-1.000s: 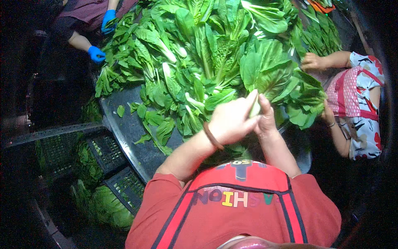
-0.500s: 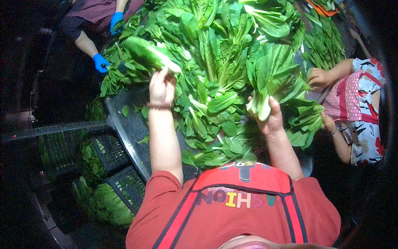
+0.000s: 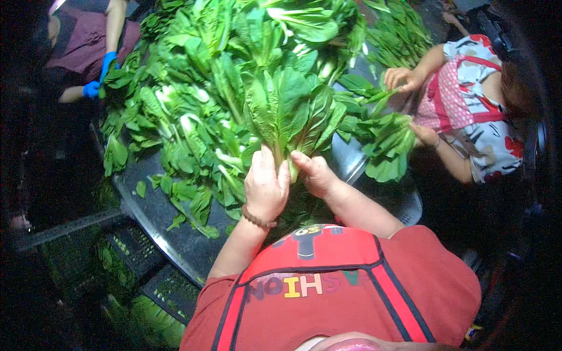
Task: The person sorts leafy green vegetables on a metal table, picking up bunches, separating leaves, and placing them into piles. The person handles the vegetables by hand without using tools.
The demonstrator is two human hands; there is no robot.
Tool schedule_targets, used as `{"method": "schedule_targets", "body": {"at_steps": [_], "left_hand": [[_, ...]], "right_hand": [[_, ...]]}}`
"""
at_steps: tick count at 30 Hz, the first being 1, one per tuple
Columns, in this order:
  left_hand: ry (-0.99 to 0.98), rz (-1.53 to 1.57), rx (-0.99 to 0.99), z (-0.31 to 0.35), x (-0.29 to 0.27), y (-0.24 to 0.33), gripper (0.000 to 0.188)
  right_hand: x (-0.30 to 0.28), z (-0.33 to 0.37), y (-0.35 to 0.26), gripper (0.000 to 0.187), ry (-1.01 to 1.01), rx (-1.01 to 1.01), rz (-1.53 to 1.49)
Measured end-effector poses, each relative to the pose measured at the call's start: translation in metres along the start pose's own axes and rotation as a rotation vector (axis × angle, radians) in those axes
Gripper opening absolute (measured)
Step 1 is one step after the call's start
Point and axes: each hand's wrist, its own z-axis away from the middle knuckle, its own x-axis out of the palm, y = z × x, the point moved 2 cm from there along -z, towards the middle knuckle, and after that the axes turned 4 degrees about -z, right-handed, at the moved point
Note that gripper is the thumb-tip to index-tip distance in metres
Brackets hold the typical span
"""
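- The leafy bunch stands up, leaves spread away from the person, its pale stem end in front of the red apron, held above the near side of the desk.
- The left hand is closed around the stem end; a brown beaded bracelet circles its wrist.
- The right hand grips the same stem end from the other side, thumb toward the leaves.
- Beyond, a heap of greens covers much of the desk, a dark surface with a shiny, curved edge and loose leaves scattered near it.
- A paler strip of surface shows right of the bunch.
- On the right, a co-worker in a pink dotted apron and patterned sleeves has a smaller bunch in one hand.
- At upper left, another co-worker wears blue gloves.
- Below the desk, lower left, sit dark slotted crates and more greens.
- The surrounding room is very dark.
- Multicoloured block letters cross the red shirt; a small printed emblem marks the red apron.
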Motion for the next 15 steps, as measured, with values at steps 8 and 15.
{"method": "schedule_targets", "body": {"at_steps": [8,15], "left_hand": [[-0.053,-0.034,0.185,-0.023,-0.017,0.028,0.05],[-0.299,-0.237,0.249,-0.026,0.002,0.054,0.042]], "right_hand": [[-0.023,-0.001,-0.017,0.043,-0.128,0.015,-0.298],[-0.022,0.002,-0.018,0.052,-0.382,0.095,-0.255]]}}
